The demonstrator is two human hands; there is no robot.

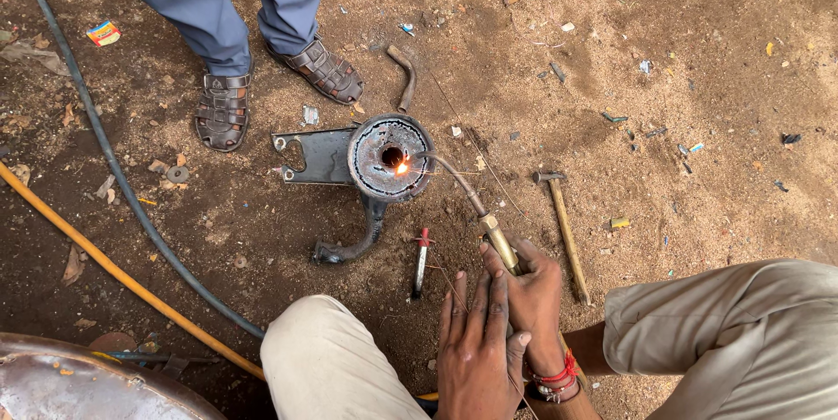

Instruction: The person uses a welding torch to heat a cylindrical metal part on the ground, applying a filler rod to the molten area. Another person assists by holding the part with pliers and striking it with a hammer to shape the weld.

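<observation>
A round rusty metal part (389,158) with a flat bracket and a curved pipe lies on the dirt ground. A bright flame (402,168) burns at its central hole, at the bent tip of a gas torch (471,202). My right hand (531,293) is shut on the torch's brass handle. My left hand (476,346) lies flat beside it with fingers extended, touching the right hand; a thin wire runs near it, and I cannot see whether the hand holds it.
Another person stands at the top in blue trousers and brown sandals (223,110). A hammer (566,228) lies to the right, a red-banded tool (421,261) near my knee. A yellow hose (122,276) and a dark hose (113,162) cross the left. A bent rod (406,75) lies behind the part.
</observation>
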